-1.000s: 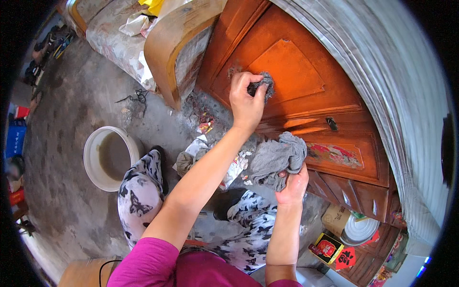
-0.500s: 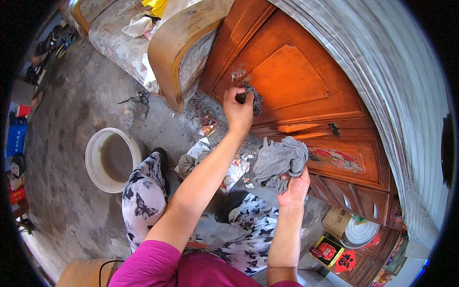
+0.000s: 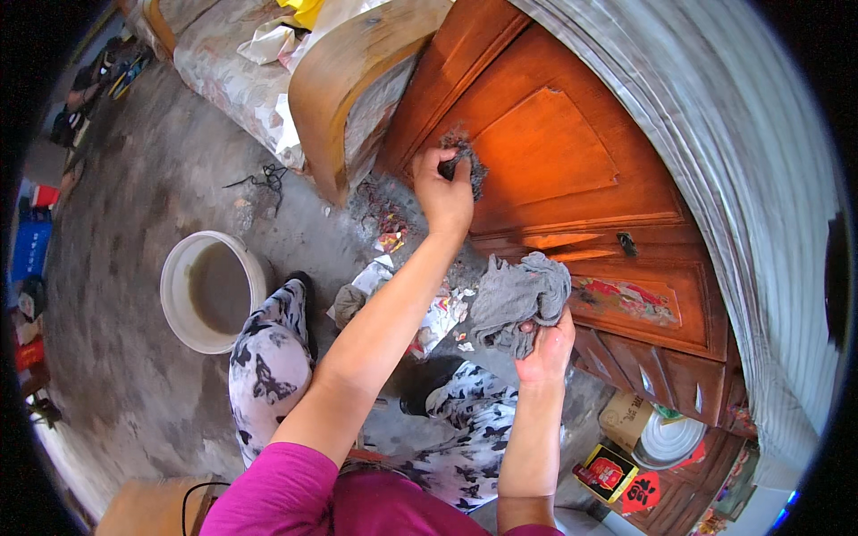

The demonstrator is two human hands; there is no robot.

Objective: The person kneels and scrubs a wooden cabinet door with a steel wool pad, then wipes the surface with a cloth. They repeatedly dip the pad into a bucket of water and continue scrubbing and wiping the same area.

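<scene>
Since a moment ago the left hand [image 3: 444, 192] has slid leftward and down across the wooden door [image 3: 572, 152], toward the left edge of its raised panel. From the head view, that hand is closed around a dark scrubbing pad [image 3: 466, 161], pressing it against the door. Lower down, the right hand [image 3: 547, 344] grips a bunched grey rag [image 3: 517, 299] near the door's bottom edge. A white bucket [image 3: 183, 308] of murky water stands on the concrete floor [image 3: 134, 205], well apart.

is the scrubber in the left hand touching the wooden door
Touching: the head view shows the left hand pressing the dark scrubber flat against the wooden door.
</scene>
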